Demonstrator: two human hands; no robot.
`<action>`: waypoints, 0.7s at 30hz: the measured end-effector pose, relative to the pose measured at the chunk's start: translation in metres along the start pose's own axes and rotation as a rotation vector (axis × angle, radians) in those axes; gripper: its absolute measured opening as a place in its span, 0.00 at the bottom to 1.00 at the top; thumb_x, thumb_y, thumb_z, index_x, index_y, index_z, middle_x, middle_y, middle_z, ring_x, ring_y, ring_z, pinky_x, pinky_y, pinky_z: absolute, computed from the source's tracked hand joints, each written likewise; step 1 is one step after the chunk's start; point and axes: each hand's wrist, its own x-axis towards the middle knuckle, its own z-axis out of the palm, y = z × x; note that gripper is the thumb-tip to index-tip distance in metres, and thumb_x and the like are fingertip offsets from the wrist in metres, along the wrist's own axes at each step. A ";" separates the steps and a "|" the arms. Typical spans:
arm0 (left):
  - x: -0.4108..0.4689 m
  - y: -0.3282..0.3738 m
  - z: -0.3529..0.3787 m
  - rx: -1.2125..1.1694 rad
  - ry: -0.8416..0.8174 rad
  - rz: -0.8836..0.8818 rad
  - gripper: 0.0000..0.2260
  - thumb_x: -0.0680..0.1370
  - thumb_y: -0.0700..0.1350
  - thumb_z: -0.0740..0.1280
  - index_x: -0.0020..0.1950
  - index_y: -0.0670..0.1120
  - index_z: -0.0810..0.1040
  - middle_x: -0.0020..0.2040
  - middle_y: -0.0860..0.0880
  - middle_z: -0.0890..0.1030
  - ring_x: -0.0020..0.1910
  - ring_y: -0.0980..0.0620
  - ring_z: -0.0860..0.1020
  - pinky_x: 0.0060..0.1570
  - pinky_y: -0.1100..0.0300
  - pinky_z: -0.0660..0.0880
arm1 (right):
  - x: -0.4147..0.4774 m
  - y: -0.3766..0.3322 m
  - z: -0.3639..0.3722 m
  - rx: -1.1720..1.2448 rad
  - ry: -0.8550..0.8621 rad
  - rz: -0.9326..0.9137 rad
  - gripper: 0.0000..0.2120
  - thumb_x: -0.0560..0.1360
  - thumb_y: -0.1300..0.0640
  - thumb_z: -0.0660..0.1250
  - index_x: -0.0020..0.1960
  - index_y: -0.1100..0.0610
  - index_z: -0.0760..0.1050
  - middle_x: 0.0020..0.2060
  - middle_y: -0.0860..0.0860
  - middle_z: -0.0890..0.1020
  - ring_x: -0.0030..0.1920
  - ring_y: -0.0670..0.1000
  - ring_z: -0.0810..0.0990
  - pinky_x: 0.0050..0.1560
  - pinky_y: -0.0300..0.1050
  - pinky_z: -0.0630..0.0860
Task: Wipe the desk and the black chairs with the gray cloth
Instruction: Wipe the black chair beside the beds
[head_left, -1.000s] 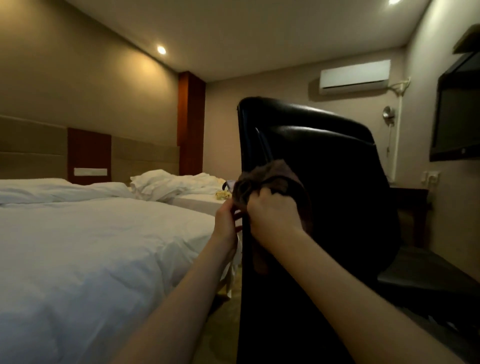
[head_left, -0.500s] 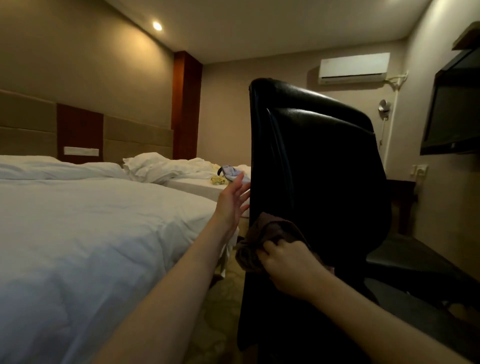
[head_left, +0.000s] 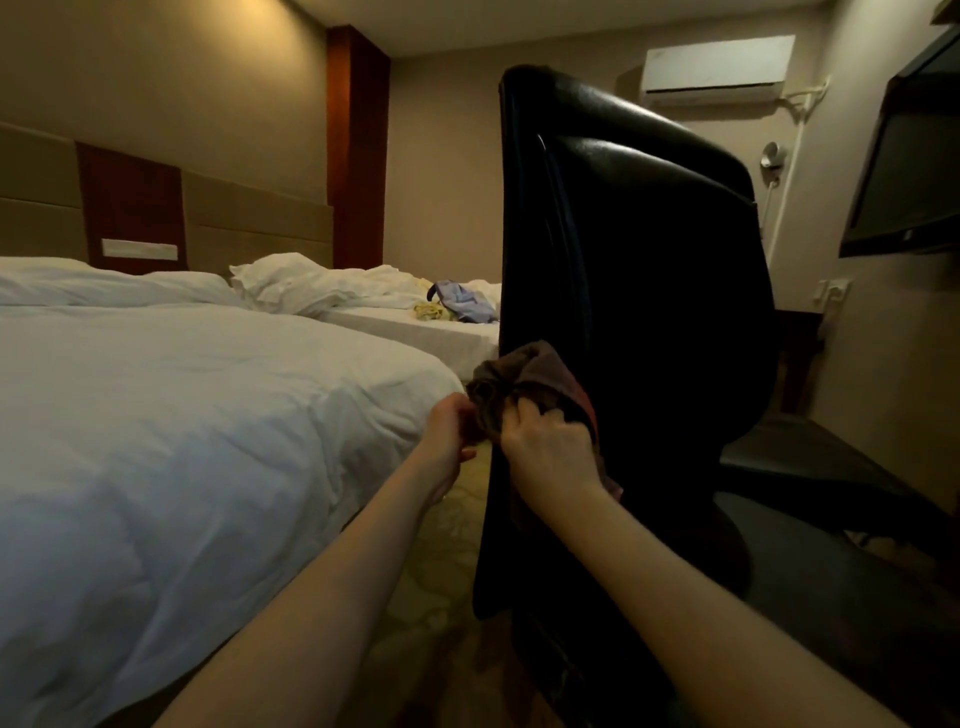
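Note:
A tall black chair (head_left: 649, 270) stands right in front of me with its backrest towards me. The gray cloth (head_left: 524, 384), dark and bunched, lies against the left edge of the backrest at mid height. My right hand (head_left: 548, 452) grips the cloth from below and presses it to the chair. My left hand (head_left: 449, 428) pinches the cloth's left end just off the chair's edge. A dark desk (head_left: 800, 332) shows at the far right behind the chair, mostly hidden.
A white bed (head_left: 182, 441) fills the left side close to the chair, a second bed (head_left: 405, 322) with crumpled linen and clothes beyond it. A narrow strip of patterned floor (head_left: 447, 571) runs between bed and chair. A wall television (head_left: 914, 171) hangs at the right.
My left hand, open and off the cloth half a second ago, has come back and taken hold of the cloth's end. My right hand with the cloth has risen slightly on the backrest edge.

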 end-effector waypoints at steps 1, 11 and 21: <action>0.000 -0.001 0.000 -0.040 -0.013 -0.011 0.10 0.74 0.44 0.53 0.34 0.47 0.68 0.30 0.49 0.71 0.34 0.51 0.67 0.37 0.59 0.62 | -0.006 -0.002 0.011 0.011 0.001 -0.023 0.14 0.51 0.58 0.80 0.34 0.58 0.80 0.28 0.53 0.77 0.21 0.54 0.74 0.20 0.37 0.66; -0.017 0.002 0.005 0.153 -0.134 0.120 0.16 0.82 0.42 0.48 0.64 0.44 0.71 0.49 0.52 0.77 0.43 0.61 0.73 0.35 0.70 0.69 | -0.061 0.007 0.039 0.119 -0.444 -0.296 0.23 0.78 0.54 0.58 0.72 0.57 0.62 0.65 0.56 0.71 0.60 0.59 0.74 0.52 0.50 0.73; -0.022 -0.018 0.038 0.291 0.048 0.390 0.11 0.77 0.37 0.57 0.43 0.52 0.73 0.42 0.51 0.76 0.45 0.50 0.75 0.49 0.54 0.71 | -0.051 0.110 0.003 0.282 0.607 -0.191 0.18 0.71 0.54 0.65 0.61 0.55 0.72 0.44 0.50 0.73 0.36 0.53 0.75 0.29 0.44 0.73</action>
